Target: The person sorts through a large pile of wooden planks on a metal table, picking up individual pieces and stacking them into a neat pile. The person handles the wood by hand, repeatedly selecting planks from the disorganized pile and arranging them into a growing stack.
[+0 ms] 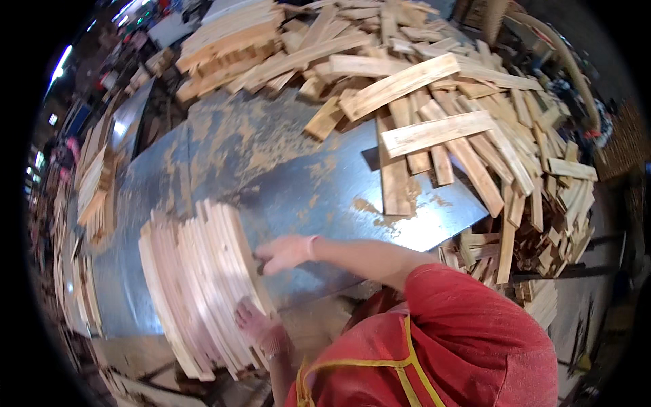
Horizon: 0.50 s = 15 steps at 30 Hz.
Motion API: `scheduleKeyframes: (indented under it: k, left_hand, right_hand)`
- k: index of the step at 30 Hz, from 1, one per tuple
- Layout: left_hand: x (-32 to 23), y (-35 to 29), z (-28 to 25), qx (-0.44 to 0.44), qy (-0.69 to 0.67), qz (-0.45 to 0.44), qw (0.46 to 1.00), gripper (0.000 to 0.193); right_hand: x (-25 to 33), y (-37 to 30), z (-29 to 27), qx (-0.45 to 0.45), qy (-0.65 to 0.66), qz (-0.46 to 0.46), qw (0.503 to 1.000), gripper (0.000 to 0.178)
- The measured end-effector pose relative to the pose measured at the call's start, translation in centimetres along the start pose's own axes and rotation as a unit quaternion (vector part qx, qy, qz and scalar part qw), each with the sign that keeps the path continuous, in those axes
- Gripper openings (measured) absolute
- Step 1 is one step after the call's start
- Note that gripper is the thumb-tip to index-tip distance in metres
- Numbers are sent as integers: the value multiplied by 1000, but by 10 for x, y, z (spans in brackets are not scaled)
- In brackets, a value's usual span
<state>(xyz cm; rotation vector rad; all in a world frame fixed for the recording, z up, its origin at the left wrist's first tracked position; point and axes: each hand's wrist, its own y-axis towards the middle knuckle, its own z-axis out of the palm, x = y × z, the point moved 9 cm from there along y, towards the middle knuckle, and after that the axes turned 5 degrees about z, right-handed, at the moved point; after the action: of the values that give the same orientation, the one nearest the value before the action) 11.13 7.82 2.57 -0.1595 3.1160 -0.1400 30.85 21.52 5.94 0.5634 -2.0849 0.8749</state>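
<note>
Left hand (260, 327) lying on right side of row of wooden planks (203, 292), fingers spreading, grip unclear; right hand (288, 253) hovering or touching just beside row, fingers bending, cannot tell if gripping; row extending past near edge of metal-topped counter (288, 220); sawdust (278, 142) patching surface; heap of loose planks (437, 132) sprawling far right

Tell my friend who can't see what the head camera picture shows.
A person's left hand touches a row of wooden boards on a shiny table, with the right hand close by. Messy planks pile up at the upper right.
</note>
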Motion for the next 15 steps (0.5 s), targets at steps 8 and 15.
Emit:
scheduleKeyframes:
  k: [8,15]
  left_hand:
    - [-140,20,-58,-50,-121,178,975,96]
    - [-350,27,-53,-94,-133,393,905,107]
  right_hand:
    - [-215,-309,-285,-293,-447,342,773,89]
    - [-151,-235,-242,-272,-398,21,876,82]
